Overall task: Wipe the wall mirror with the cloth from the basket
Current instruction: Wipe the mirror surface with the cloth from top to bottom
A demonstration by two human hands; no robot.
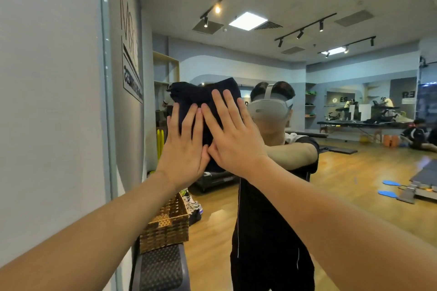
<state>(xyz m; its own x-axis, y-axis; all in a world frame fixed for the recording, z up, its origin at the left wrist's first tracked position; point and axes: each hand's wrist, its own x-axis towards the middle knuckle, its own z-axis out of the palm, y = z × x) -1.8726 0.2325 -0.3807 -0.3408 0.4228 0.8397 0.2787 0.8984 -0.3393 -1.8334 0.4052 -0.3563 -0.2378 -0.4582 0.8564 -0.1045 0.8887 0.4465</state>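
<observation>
The dark cloth (203,101) is pressed against the mirror (331,160) beneath both flattened, straight-fingered hands, left (183,149) and right (233,136), so pressure is spread for wiping.

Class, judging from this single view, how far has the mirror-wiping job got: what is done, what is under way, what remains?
Done: the dark cloth is out of the woven basket and up at the wall mirror. Under way: the left hand and right hand, fingers straight, press it flat on the glass at head height. Left: the glass elsewhere; one picture cannot show how much has been wiped.
</observation>
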